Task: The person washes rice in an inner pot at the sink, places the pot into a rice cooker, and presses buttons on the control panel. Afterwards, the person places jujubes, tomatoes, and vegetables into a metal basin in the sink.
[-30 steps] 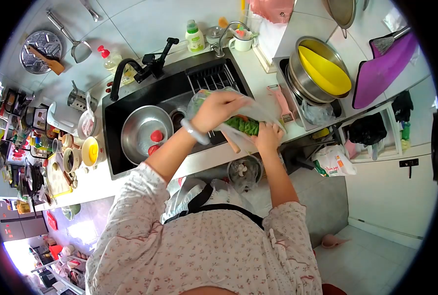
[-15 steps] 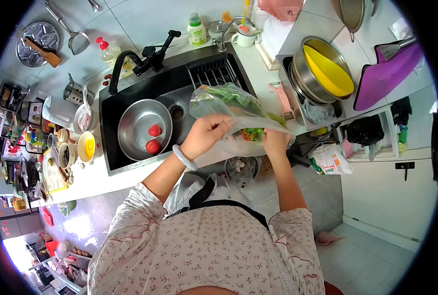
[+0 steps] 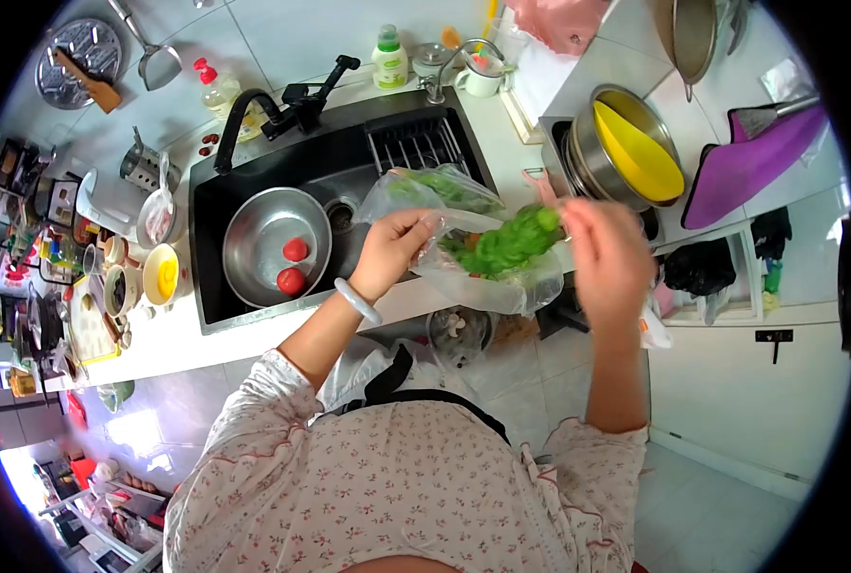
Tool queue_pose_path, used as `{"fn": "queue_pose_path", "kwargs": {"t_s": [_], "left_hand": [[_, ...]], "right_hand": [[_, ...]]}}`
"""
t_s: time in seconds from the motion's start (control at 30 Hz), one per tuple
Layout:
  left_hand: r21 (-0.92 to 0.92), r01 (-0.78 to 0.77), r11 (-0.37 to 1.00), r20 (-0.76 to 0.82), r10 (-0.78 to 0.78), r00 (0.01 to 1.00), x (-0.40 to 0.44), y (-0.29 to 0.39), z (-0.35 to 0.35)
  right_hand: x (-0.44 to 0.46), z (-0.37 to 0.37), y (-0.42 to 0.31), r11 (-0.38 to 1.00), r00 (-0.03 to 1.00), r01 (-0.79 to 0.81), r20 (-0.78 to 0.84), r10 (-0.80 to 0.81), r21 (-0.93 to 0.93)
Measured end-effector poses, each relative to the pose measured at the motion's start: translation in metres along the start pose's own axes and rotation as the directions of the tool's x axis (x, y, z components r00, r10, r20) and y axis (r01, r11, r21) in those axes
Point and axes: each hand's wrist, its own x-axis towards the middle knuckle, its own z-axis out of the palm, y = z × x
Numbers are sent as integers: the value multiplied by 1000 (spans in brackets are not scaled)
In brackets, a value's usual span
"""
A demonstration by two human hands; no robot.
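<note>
My left hand [image 3: 394,250], with a pale bangle at the wrist, is closed in a pinch on the rim of a clear plastic bag [image 3: 521,294]. My right hand [image 3: 609,253], slightly blurred, grips the end of a bright green vegetable [image 3: 516,246] with a bumpy surface; its exact kind is unclear. The vegetable lies partly out of the bag's mouth. Behind it, a second clear bag with greens [image 3: 449,189] rests over the sink's edge. In the black sink [image 3: 211,205], a steel basin [image 3: 254,224] holds two tomatoes [image 3: 293,267].
A black faucet [image 3: 244,115] arches over the sink. Bowls, including one with yellow contents [image 3: 164,274], stand on the left counter. Steel pots with a yellow piece [image 3: 640,153] stand at the right, near a pink peeler [image 3: 540,186]. A drying rack [image 3: 421,143] sits inside the sink.
My right hand has come out of the bag and moved right and up, drawing the green vegetable partly out. My left hand stays on the bag, shifted slightly.
</note>
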Motion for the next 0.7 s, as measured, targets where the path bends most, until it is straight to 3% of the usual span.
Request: {"fn": "queue_pose_path", "kwargs": {"t_s": [0.03, 0.1, 0.13, 0.2, 0.27, 0.37, 0.43, 0.5, 0.57, 0.63, 0.67, 0.7], "left_hand": [[-7, -6, 1000, -11, 6, 1000, 1, -7, -2], [-305, 51, 951, -56, -72, 996, 6, -28, -6], [-313, 41, 949, -70, -66, 995, 5, -37, -6], [-465, 68, 883, -80, -119, 990, 0, -51, -4], [-511, 91, 854, -112, -172, 979, -2, -60, -2], [-578, 112, 809, -90, -200, 976, -9, -65, 4], [-600, 120, 791, -92, -216, 972, -13, -71, 12], [-646, 137, 751, -56, -226, 972, -15, -85, 19], [-654, 138, 744, -31, -208, 978, -22, -78, 18], [-671, 166, 723, 3, -221, 975, -25, -69, 20], [-675, 171, 718, 0, -231, 973, -25, -68, 20], [-672, 142, 727, -19, -209, 978, -24, -67, 20]], "right_hand": [[17, -8, -5, 999, 1000, 29, 0, -29, -27], [50, -21, -17, 998, 998, 59, 23, -58, -15], [65, -26, -23, 998, 997, 57, 49, -58, 23], [97, -34, -33, 957, 958, 284, -20, -285, -57], [126, -43, -54, 966, 966, 228, -98, -240, -122], [169, -42, -63, 905, 915, 362, -98, -391, -223], [174, -22, -96, 980, 983, 173, -86, -165, 94], [173, 1, -134, 918, 998, -58, 14, 57, 392], [175, 18, -133, 812, 947, -217, 319, 40, 543], [158, 100, -105, 700, 905, -56, 333, -266, 712], [142, 128, -112, 695, 883, -91, 380, -275, 713], [125, 165, -115, 735, 862, -7, 377, -339, 678]]}}
